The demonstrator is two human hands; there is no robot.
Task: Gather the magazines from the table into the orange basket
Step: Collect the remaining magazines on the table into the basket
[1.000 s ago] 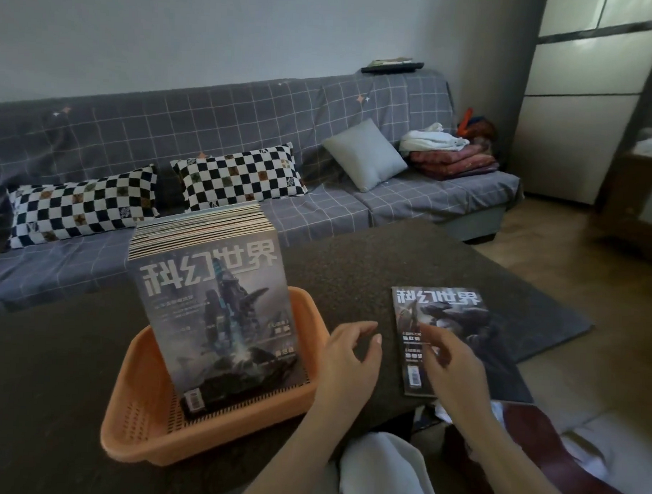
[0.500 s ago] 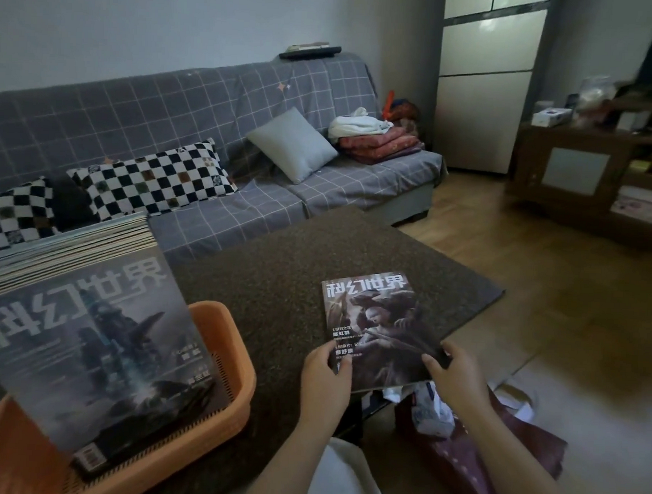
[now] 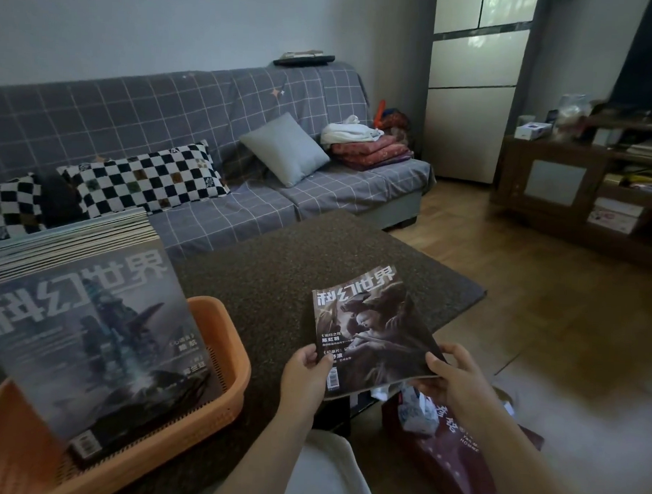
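A dark-covered magazine [image 3: 369,323] with white Chinese title letters is lifted off the dark table [image 3: 278,267], its near end raised. My left hand [image 3: 306,373] grips its lower left corner. My right hand [image 3: 449,375] grips its lower right corner. At the lower left stands the orange basket [image 3: 222,358], holding a thick stack of magazines [image 3: 85,333] that leans upright, front cover facing me.
A grey checked sofa [image 3: 244,191] with checkered pillows and a grey cushion runs behind the table. Folded blankets lie at its right end. A wooden cabinet [image 3: 588,191] stands at the right. A dark red bag [image 3: 453,454] lies on the floor beside my legs.
Both hands took hold of the single magazine that lay flat on the table and lifted its near end. The view swung to the right, so the basket now sits at the left.
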